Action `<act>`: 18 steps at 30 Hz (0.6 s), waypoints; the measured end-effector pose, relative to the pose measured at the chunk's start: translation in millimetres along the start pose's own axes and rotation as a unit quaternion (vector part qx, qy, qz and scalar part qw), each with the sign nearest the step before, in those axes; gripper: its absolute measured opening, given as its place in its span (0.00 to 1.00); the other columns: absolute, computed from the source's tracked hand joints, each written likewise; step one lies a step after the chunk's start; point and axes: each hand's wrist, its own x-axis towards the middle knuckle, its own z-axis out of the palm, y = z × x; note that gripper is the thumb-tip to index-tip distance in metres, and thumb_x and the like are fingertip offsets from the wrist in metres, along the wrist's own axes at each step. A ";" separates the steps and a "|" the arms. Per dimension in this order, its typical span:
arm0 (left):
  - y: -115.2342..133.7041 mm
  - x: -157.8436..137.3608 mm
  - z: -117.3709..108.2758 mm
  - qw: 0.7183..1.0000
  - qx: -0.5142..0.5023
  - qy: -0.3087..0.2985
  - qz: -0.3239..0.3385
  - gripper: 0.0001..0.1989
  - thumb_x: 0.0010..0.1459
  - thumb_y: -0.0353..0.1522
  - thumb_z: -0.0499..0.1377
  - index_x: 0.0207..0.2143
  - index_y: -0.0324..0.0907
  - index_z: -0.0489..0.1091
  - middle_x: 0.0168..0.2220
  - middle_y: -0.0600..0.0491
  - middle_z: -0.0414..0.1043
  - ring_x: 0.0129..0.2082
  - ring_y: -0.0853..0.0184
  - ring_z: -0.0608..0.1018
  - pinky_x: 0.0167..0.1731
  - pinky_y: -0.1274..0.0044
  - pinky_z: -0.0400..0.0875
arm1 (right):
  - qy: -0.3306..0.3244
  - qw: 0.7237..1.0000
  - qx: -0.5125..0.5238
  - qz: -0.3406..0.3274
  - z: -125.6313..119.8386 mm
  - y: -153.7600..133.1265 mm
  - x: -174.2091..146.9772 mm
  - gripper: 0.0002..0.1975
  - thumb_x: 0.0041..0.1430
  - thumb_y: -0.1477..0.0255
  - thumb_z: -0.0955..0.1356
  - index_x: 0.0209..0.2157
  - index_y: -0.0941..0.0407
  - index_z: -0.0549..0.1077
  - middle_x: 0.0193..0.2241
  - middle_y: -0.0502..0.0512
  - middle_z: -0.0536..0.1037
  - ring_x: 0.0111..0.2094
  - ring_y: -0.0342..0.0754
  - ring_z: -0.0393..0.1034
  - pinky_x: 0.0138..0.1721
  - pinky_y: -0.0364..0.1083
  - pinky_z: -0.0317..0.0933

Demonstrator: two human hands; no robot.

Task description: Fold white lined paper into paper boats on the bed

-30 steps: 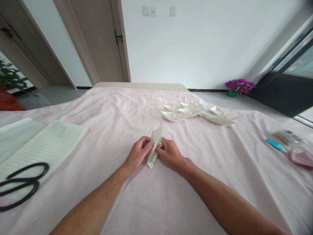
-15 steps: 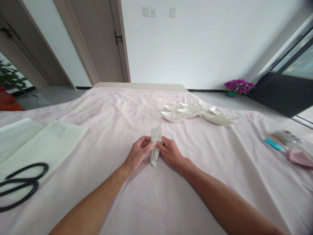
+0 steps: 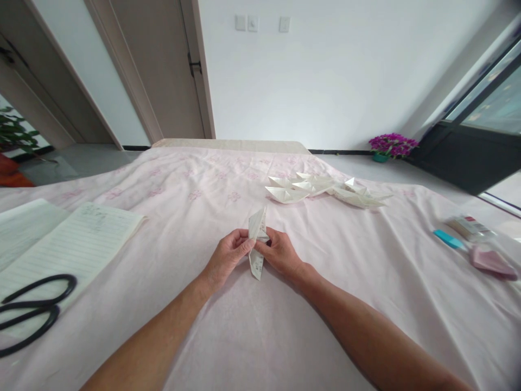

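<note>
Between my two hands stands a folded paper boat (image 3: 256, 221), its long points facing away from me and toward me, with handwriting on its sides. My left hand (image 3: 232, 253) pinches its left side, thumb at the middle fold. From the right, my right hand (image 3: 282, 251) grips the other side, its thumb close to the left one. Most of my fingers are hidden behind the paper. Farther off, to the right, several finished paper boats (image 3: 288, 194) lie clustered on the pink cloth (image 3: 195, 228).
At left lies an open lined notebook (image 3: 87, 233) with black-handled scissors (image 3: 40, 307) on it. On the right are a blue item (image 3: 448, 239), a clear-wrapped package (image 3: 471, 227) and a pink object (image 3: 491, 262). Purple flowers (image 3: 393, 145) stand on the floor beyond.
The paper boat's sides have spread a little wider between my hands. My hands stay on it, and the whole view has shifted slightly.
</note>
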 end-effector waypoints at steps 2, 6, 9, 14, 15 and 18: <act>-1.4 0.7 -1.2 1.000 0.002 0.012 0.000 0.19 0.52 0.43 0.66 0.39 0.38 0.72 0.34 0.50 0.76 0.34 0.67 0.76 0.39 0.75 0.68 | -0.003 1.000 -0.011 -0.003 -0.5 -1.6 -0.6 0.11 0.59 0.63 0.66 0.31 0.57 0.71 0.24 0.47 0.71 0.25 0.41 0.61 0.27 0.40 0.54; -5.9 2.8 -5.0 0.999 -0.005 0.042 0.001 0.17 0.53 0.43 0.65 0.37 0.39 0.71 0.33 0.52 0.76 0.34 0.69 0.75 0.40 0.76 0.68 | -0.023 1.000 0.003 -0.015 -3.6 -4.1 -2.1 0.16 0.62 0.60 0.63 0.29 0.57 0.69 0.22 0.47 0.68 0.25 0.41 0.59 0.27 0.40 0.54; -8.2 4.1 -7.8 0.998 -0.022 0.050 0.000 0.16 0.54 0.43 0.64 0.35 0.40 0.71 0.34 0.53 0.76 0.34 0.69 0.76 0.42 0.75 0.68 | -0.054 0.997 0.049 -0.033 -8.2 -7.5 -3.3 0.18 0.64 0.58 0.61 0.31 0.57 0.70 0.25 0.48 0.69 0.27 0.43 0.61 0.29 0.40 0.57; -9.2 6.0 -11.7 0.997 -0.057 0.056 -0.002 0.15 0.55 0.42 0.64 0.36 0.39 0.71 0.34 0.52 0.76 0.32 0.70 0.76 0.40 0.76 0.69 | -0.116 0.986 0.093 -0.070 -18.0 -15.8 -5.5 0.19 0.66 0.58 0.58 0.37 0.57 0.71 0.33 0.52 0.73 0.35 0.46 0.66 0.39 0.43 0.60; -9.1 6.1 -12.1 0.997 -0.063 0.055 -0.004 0.15 0.55 0.42 0.63 0.36 0.39 0.71 0.33 0.52 0.76 0.32 0.70 0.75 0.39 0.77 0.69 | -0.120 0.986 0.094 -0.073 -19.3 -17.0 -5.8 0.19 0.67 0.59 0.58 0.37 0.57 0.71 0.34 0.53 0.73 0.36 0.46 0.66 0.40 0.43 0.60; -8.7 5.7 -12.0 0.996 -0.078 0.049 -0.011 0.15 0.55 0.42 0.64 0.36 0.39 0.70 0.31 0.53 0.75 0.30 0.70 0.74 0.37 0.77 0.69 | -0.117 0.987 0.086 -0.072 -20.1 -18.0 -6.1 0.16 0.67 0.63 0.57 0.35 0.57 0.70 0.32 0.51 0.71 0.33 0.45 0.63 0.38 0.43 0.59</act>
